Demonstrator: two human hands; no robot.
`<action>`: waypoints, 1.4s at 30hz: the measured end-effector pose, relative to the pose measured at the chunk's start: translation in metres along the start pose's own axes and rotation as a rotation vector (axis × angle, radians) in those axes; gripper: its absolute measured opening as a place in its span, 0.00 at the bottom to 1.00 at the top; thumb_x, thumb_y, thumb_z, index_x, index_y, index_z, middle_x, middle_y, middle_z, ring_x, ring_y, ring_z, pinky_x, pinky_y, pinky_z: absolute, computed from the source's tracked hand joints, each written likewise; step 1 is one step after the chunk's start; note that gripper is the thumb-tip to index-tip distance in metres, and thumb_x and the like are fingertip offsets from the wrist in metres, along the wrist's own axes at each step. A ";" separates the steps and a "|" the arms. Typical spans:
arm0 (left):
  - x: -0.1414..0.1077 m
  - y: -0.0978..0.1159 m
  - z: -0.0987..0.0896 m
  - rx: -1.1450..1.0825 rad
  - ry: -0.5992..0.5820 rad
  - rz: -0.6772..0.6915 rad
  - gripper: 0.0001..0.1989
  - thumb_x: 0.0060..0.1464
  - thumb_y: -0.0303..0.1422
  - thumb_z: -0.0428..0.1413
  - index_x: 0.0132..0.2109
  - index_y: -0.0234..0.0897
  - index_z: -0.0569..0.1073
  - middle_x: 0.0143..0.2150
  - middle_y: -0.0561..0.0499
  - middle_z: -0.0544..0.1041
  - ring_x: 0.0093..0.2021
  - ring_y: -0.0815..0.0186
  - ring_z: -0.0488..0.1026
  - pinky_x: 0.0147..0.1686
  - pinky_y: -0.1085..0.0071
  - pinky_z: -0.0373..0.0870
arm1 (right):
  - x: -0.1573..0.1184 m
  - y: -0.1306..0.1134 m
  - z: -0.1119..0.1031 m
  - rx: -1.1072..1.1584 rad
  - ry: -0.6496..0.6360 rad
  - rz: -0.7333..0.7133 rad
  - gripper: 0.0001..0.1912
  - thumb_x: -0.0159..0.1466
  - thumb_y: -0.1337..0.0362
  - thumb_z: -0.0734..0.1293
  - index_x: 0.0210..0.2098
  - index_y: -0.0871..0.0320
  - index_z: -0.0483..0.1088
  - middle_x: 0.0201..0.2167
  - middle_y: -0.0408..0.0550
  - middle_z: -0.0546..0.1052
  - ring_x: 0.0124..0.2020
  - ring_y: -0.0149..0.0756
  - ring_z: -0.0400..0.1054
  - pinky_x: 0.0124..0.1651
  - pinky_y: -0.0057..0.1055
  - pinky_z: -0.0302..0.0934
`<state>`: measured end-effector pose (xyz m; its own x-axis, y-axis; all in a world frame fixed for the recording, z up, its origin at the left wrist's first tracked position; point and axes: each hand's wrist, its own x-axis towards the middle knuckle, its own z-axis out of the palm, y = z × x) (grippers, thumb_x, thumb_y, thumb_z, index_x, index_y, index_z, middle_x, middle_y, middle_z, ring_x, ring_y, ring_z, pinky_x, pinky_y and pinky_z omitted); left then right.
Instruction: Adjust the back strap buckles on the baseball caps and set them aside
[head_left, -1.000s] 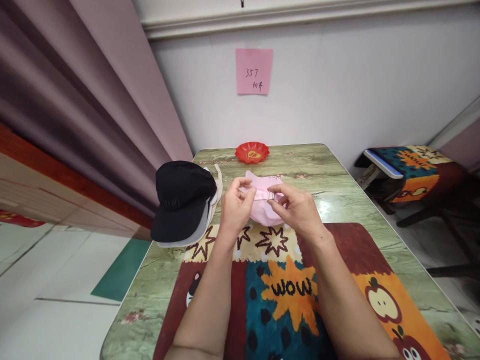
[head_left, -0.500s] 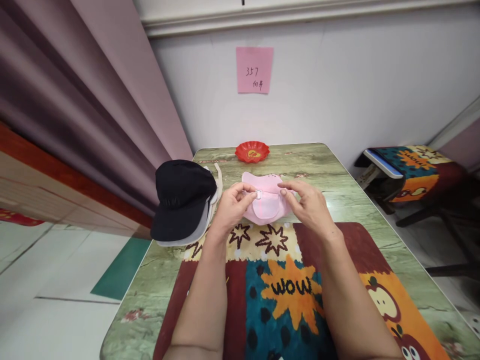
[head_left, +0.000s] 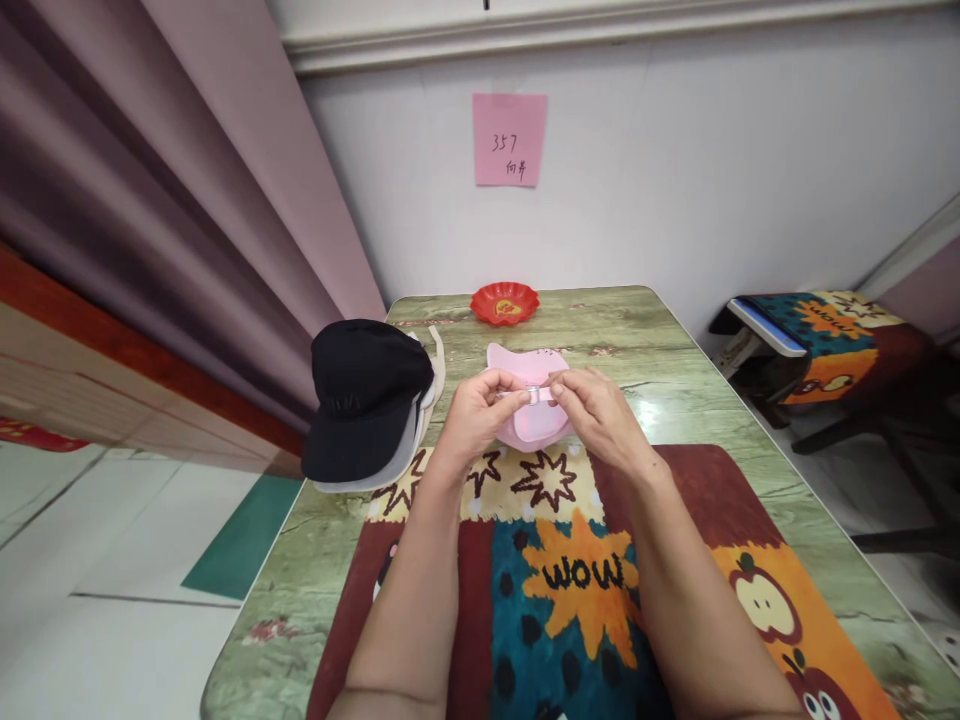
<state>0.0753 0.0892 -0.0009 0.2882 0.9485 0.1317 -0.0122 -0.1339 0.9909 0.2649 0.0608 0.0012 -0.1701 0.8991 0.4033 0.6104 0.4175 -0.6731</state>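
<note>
A pink cap (head_left: 531,428) rests on the table behind the patterned mat, its back opening turned toward me. Across that opening runs a pink strap with a small metal buckle (head_left: 534,395). My left hand (head_left: 484,408) pinches the strap at the buckle's left side between thumb and fingers. On the other side my right hand (head_left: 592,405) pinches the strap just right of the buckle. Beside my left hand a black cap (head_left: 367,390) is stacked on paler caps, with a beige strap (head_left: 439,355) sticking out. My fingers partly cover the pink cap's sides.
A red scalloped dish (head_left: 505,304) stands near the table's far edge by the wall. The colourful mat (head_left: 525,620) lies under my forearms. A purple curtain (head_left: 225,150) hangs at the left. Off to the right is a stool (head_left: 825,335) with a patterned cover.
My right hand has moved left and now pinches the strap beside the buckle. My left hand has shifted slightly right with the buckle. The strap now lies straight between both hands.
</note>
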 end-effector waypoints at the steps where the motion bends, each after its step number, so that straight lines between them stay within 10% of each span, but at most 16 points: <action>1: 0.000 0.000 0.000 0.027 0.002 0.016 0.12 0.52 0.38 0.65 0.35 0.34 0.76 0.28 0.54 0.72 0.24 0.74 0.64 0.24 0.77 0.60 | 0.000 0.000 0.000 0.002 0.014 0.005 0.15 0.71 0.61 0.57 0.30 0.54 0.68 0.32 0.45 0.78 0.39 0.41 0.71 0.56 0.44 0.56; 9: -0.003 0.005 0.004 0.600 0.105 0.478 0.15 0.54 0.32 0.65 0.50 0.41 0.79 0.47 0.48 0.79 0.41 0.64 0.76 0.42 0.69 0.72 | 0.001 0.000 0.002 0.084 0.097 0.040 0.13 0.71 0.59 0.57 0.32 0.53 0.67 0.35 0.46 0.79 0.39 0.42 0.71 0.54 0.44 0.58; 16: -0.008 0.008 0.011 0.853 0.147 0.516 0.10 0.57 0.31 0.62 0.47 0.41 0.78 0.46 0.49 0.80 0.46 0.62 0.78 0.46 0.69 0.72 | 0.000 0.001 0.002 0.124 0.103 0.038 0.11 0.69 0.58 0.62 0.32 0.54 0.71 0.35 0.45 0.80 0.42 0.43 0.73 0.55 0.43 0.60; 42: -0.005 0.010 0.009 0.389 0.052 0.402 0.09 0.52 0.31 0.66 0.42 0.38 0.80 0.35 0.50 0.77 0.33 0.67 0.72 0.34 0.72 0.69 | -0.001 -0.003 0.005 0.331 0.119 0.109 0.10 0.65 0.58 0.66 0.30 0.55 0.72 0.33 0.46 0.79 0.38 0.40 0.71 0.42 0.35 0.62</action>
<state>0.0824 0.0806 0.0082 0.2862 0.8126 0.5077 0.2452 -0.5743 0.7811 0.2592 0.0593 0.0002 -0.0149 0.9272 0.3743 0.3331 0.3575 -0.8725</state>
